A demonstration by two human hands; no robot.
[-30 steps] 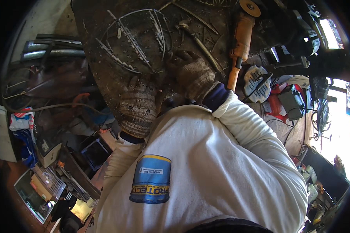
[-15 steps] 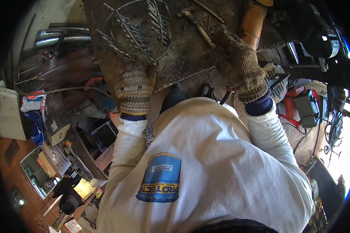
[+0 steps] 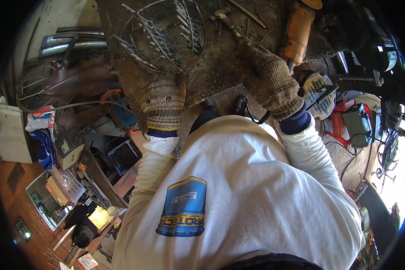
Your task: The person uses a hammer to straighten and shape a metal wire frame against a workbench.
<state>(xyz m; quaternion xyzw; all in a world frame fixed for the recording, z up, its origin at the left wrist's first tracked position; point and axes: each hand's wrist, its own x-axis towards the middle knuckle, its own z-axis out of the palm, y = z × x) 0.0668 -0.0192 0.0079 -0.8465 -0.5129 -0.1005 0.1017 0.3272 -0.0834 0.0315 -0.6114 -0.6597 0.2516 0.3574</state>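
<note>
In the shade at the worktable's front edge, my right hand (image 3: 274, 83), in a knitted glove, closes over the near end of a hammer (image 3: 231, 28); its fingertips are dark. My left hand (image 3: 163, 102), gloved the same way, rests back-up at the table edge beside the near rim of a round metal wire frame (image 3: 205, 33). Its fingers are hidden, so I cannot see whether they grip the rim. Inside the ring, branch-like rows of short metal rods (image 3: 155, 38) fan out.
An orange angle grinder (image 3: 298, 33) lies right of my right hand on the dirty metal tabletop (image 3: 216, 67). Thin metal offcuts (image 3: 249, 13) lie near the hammer. Below on the right stand a slotted metal seat-like piece (image 3: 318, 96) and a red-and-grey case (image 3: 355, 123). Clutter fills the left side.
My right hand has moved left and slightly down, over the hammer's handle end, which showed before. My left hand and the wire frame appear slightly further right as the view shifts.
</note>
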